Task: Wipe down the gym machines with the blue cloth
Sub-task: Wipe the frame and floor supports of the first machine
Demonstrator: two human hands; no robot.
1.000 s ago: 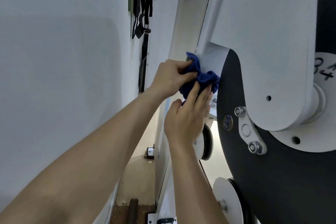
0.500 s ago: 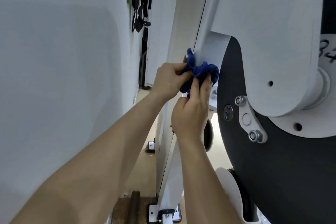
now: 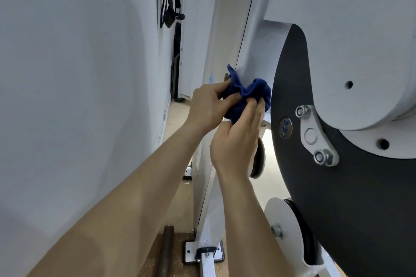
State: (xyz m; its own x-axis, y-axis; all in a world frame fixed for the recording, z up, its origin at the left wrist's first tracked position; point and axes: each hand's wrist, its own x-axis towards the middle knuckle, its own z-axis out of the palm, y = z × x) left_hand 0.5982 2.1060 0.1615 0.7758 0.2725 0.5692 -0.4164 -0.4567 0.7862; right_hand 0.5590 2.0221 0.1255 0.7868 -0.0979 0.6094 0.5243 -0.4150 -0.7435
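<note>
White wall (image 3: 78,96) fills the left. Machine (image 3: 337,29) is on the right, a white plate over a big black disc (image 3: 337,209). Straps (image 3: 171,7) hang on the far wall.

Both arms reach up into the gap. Left hand (image 3: 208,109) pinches the cloth (image 3: 247,94) between thumb and curled fingers (image 3: 221,90). Right hand (image 3: 236,146) comes from below, fingertips (image 3: 253,105) curled into the cloth's lower edge.

The cloth is bunched into a wad against the white frame edge, just left of the disc. It touches the frame; whether it touches the disc I cannot tell.

Change: a second ago the right fingers lay flat over the wad, now they dig in and grip. The wad sits a bit lower on the frame. Looks like regathering the cloth, not a stroke. Frame edge is being worked, disc and bolts (image 3: 301,111) likely not yet wiped.
</note>
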